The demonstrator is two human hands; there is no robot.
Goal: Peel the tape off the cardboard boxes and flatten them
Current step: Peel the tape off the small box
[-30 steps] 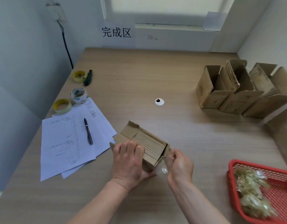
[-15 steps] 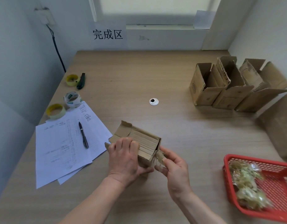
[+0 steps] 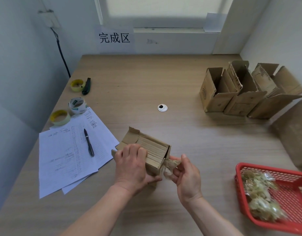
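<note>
The table carries the whole job: three open boxes stand in a row at its far right, untouched and well apart from your hands, and a red basket at the near right holds crumpled wads of what looks like peeled tape.

The box you are working on lies on its side near the table's front edge, just beside the papers. Your left hand is clamped over its near end, fingers curled across the top and thumb under the bottom corner, pinning it down.

What has changed is at the right end. A second ago your right hand was closed tight against that end with only a small bit of tape showing; now it has drawn a little away and opened somewhat, and a larger crumpled wad of tape is bunched between thumb and fingertips. The wad touches the box's end corner, so I judge the strip is mostly free but not wholly off; whether a tail clings underneath is hidden.

That puts this box close to tape-free at this end. It looks ready for one last pull, a drop into the basket, then flattening. The far-end flap is already loose.
</note>
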